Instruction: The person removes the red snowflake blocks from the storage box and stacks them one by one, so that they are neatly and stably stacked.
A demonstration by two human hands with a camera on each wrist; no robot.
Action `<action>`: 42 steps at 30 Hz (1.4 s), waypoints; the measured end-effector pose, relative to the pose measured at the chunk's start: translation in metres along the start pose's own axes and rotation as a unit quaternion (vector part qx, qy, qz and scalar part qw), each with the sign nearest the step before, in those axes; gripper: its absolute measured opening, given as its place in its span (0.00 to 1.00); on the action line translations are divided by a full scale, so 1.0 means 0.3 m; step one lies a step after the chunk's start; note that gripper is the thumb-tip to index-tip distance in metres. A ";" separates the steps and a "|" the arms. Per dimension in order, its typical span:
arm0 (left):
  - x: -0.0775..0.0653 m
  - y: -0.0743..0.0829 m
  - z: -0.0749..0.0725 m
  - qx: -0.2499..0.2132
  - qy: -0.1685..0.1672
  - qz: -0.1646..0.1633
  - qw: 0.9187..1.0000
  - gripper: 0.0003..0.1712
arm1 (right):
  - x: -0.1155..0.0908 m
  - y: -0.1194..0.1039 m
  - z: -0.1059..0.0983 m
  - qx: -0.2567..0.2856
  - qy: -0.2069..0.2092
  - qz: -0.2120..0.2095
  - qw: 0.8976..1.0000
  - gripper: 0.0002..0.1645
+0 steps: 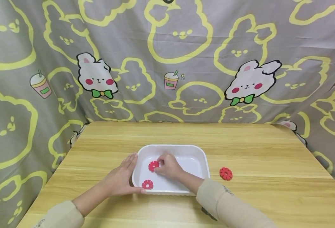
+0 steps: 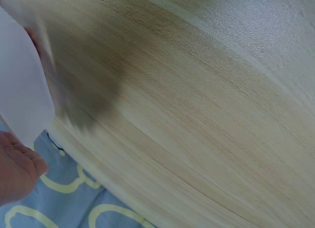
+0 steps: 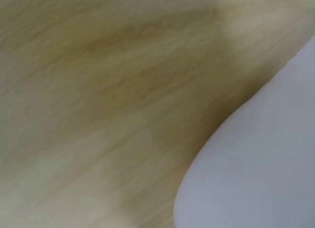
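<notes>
A white rectangular tray [image 1: 184, 186] sits on the table. My left hand [image 1: 121, 177] rests on its left side, fingers nearly straight along the wall and thumb extended to the front rim. In the left wrist view, part of the left hand [image 2: 19, 166] touches the tray wall [image 2: 22, 80]. Inside the tray, my right hand [image 1: 169, 166] pinches a red notched interlocking disc [image 1: 153, 166] by its right edge between thumb and fingers. Another red disc [image 1: 147, 184] lies in the front left corner. The right wrist view catches only the tray's outside [image 3: 256, 174], not the hand.
To the right of the tray, a red notched disc [image 1: 226, 174] lies on the wooden table [image 1: 255, 148]. A grey curtain [image 1: 161, 104] with cartoon prints hangs behind the table and along its sides. A dark object [image 1: 208, 213] shows partly under the right sleeve.
</notes>
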State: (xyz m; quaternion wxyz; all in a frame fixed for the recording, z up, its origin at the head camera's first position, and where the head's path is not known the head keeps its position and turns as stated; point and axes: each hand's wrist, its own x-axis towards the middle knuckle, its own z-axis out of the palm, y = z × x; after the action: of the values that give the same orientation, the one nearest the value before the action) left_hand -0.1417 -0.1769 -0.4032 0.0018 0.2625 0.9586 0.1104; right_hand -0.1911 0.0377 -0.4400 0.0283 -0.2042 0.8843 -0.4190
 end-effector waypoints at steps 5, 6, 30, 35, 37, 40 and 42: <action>0.000 0.000 0.001 0.001 -0.003 0.000 1.000 0.70 | -0.015 0.005 -0.026 0.008 0.001 -0.028 1.000 0.14; 0.000 0.000 0.001 0.001 -0.004 0.000 1.000 0.70 | -0.019 0.006 -0.031 0.011 0.002 -0.030 0.999 0.13; -0.015 0.001 0.010 0.026 0.016 0.011 0.999 0.70 | -0.132 0.046 -0.224 -0.033 0.047 -0.085 0.995 0.13; -0.008 0.004 -0.003 0.041 0.024 0.022 0.999 0.70 | -0.150 0.049 -0.263 -0.040 0.056 -0.083 0.994 0.14; -0.006 0.004 -0.006 0.047 0.027 0.028 0.998 0.69 | -0.159 0.052 -0.276 -0.039 0.058 -0.085 0.994 0.13; -0.004 0.003 -0.006 0.058 0.028 0.033 0.997 0.69 | -0.174 0.056 -0.294 -0.041 0.060 -0.078 0.994 0.13; -0.003 0.002 -0.004 0.064 0.030 0.036 0.997 0.69 | -0.182 0.058 -0.306 -0.043 0.060 -0.069 0.995 0.13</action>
State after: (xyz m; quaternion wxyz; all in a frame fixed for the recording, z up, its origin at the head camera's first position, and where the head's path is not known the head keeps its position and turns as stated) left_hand -0.1406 -0.1772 -0.4020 -0.0474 0.2926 0.9534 0.0562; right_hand -0.1672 0.1355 -0.4004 -0.0631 -0.2403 0.8853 -0.3930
